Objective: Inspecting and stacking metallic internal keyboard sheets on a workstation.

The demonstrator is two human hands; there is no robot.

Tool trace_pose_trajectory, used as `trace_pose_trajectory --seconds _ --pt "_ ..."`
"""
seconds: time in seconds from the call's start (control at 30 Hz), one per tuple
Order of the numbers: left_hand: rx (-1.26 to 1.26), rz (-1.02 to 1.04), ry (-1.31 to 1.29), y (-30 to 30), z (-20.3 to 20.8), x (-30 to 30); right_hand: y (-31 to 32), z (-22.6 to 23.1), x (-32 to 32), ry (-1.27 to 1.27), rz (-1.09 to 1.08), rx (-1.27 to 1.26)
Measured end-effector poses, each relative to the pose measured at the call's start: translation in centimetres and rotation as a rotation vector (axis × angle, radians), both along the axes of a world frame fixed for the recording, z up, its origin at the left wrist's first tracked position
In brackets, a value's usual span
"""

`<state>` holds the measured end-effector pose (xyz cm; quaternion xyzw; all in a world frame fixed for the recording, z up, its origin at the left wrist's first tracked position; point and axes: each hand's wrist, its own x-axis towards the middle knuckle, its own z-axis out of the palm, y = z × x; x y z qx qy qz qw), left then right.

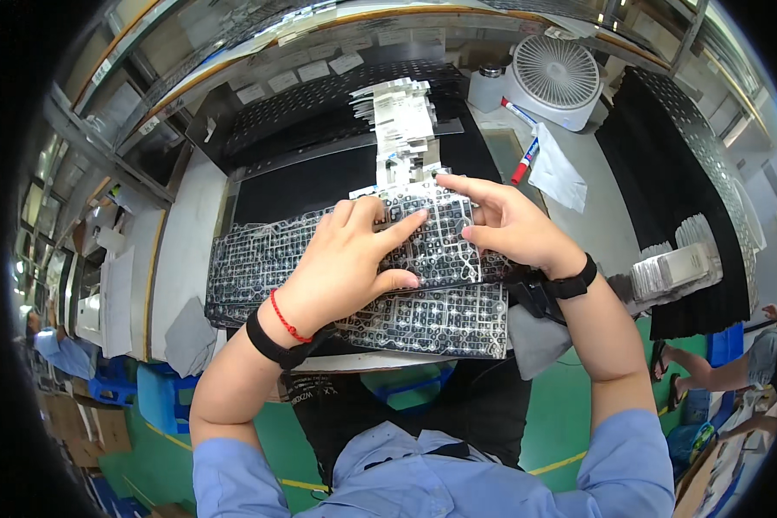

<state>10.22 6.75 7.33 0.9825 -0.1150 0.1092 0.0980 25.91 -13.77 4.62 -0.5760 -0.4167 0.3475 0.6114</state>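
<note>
Head view: mid-frame, the left hand [345,256] splays over a patterned sheet [449,252], seemingly steadying it; right hand [524,228], fingers parted, borders it.

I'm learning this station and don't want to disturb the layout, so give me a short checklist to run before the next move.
1. Left hand resting on the top patterned sheet, fingers spread: ok.
2. Right hand at that sheet's right edge, thumb by the edge: ok. Whether it grips the sheet: cannot tell.
3. Top sheet squared with the lower sheet: not ok; the lower one sticks out toward the person.
4. White strips neatly stacked: not ok; they fan out unevenly beyond the sheets.
5. Red-capped marker clear of the sheets: ok.
6. Fan off: cannot tell.
</note>
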Motion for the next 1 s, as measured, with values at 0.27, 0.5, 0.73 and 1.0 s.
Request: trace_pose_trajectory --seconds 0.27,0.5,0.73,1.0 --pt "0.055 -0.054 -0.012 -0.3 -0.1 -1.4 -0.5 0.1 0.7 0.017 0.036 0.020" --pt "0.038 -0.021 -0.057 -0.6 0.5 -1.1 -0.3 0.1 0.3 0.063 0.040 0.087" --pt "0.084 -0.035 -0.052 -0.7 0.3 -1.5 -0.5 -0.3 0.9 0.087 0.012 0.056" --pt "0.097 -0.206 -0.237 0.5 -1.0 -3.6 -0.3 -0.5 1.0 0.109 -0.026 0.108"
